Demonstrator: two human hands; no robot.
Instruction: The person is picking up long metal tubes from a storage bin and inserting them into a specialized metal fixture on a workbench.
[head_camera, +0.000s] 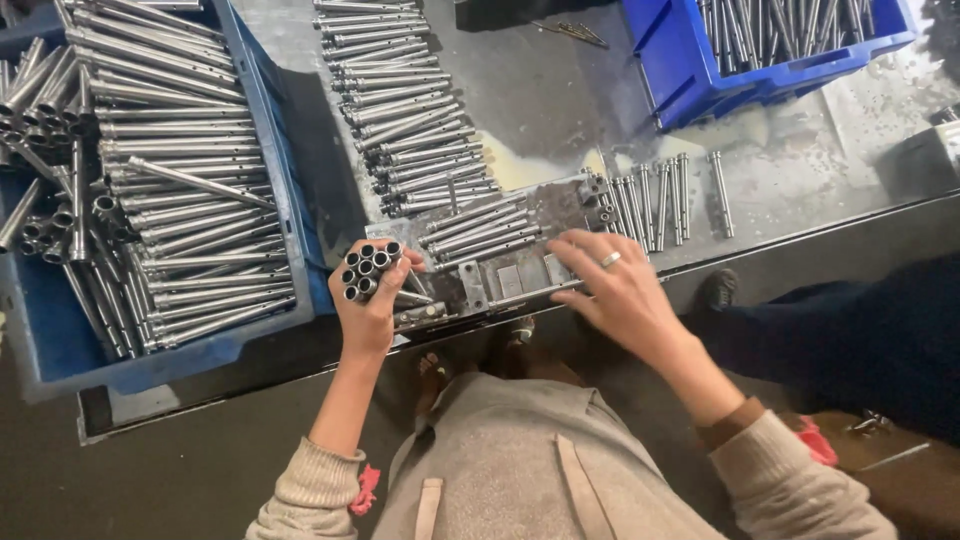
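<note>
Seen from the head camera, looking straight down over the bench: the left hand (368, 305) is wrapped around a bundle of metal tubes (368, 270), gripped so that their open round ends face up toward the camera; their long axes run down into the fist, away from view. The bundle sits at the near edge of the worktable (800, 170), just beside a flat metal fixture (500, 275).

The right hand (618, 290) lies spread wide, fingers fanned, palm down over the right end of that fixture, holding nothing that I can see (a ring shows on one finger).

A large blue bin (270, 150) on the left is stacked with long steel rods lying mostly left to right. A second blue bin (690, 70) stands at the far right, rods in it pointing away from the person. Between the two, a column of loose rods (405, 110) lies crosswise on the table, and a short row of upright-lined pins (655, 200) runs lengthwise toward the far side, just beyond the right hand.
</note>
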